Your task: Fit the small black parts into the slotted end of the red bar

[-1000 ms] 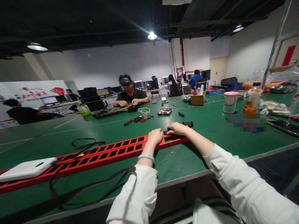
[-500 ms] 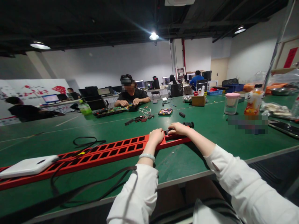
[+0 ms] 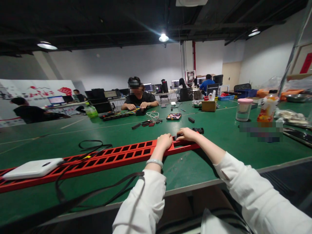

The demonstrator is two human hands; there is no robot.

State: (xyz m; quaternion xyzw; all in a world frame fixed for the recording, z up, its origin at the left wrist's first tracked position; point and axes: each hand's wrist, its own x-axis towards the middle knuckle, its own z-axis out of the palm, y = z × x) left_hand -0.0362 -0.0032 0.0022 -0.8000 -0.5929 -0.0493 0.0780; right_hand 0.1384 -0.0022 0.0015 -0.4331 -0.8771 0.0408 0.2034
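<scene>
A long red slotted rail [image 3: 126, 154] lies across the green table, running from the left edge to just right of the middle. My left hand [image 3: 164, 141] is closed over the rail, its fingers wrapped around the far side. Just right of it, my right hand [image 3: 186, 134] grips a small black piece [image 3: 175, 138] at the rail's frame; most of that piece is hidden by the fingers. A black fitting [image 3: 198, 130] sits at the rail's right end, beyond my right hand. On the rail's left part rests a white power bank [image 3: 34, 168] with a black cable [image 3: 94, 146].
Across the table [image 3: 219, 146], a person [image 3: 138, 97] works on a similar black rail with coloured wires. Several dark pieces [image 3: 147, 123], a patterned box [image 3: 174, 116] and a black block [image 3: 191, 120] lie beyond my hands. A lidded cup [image 3: 243, 110] and a drink bottle [image 3: 267, 107] stand right.
The whole view has shifted slightly to the right and down at the left. Both hands stay at the same spot on the rail; the right fingers have moved only slightly.
</scene>
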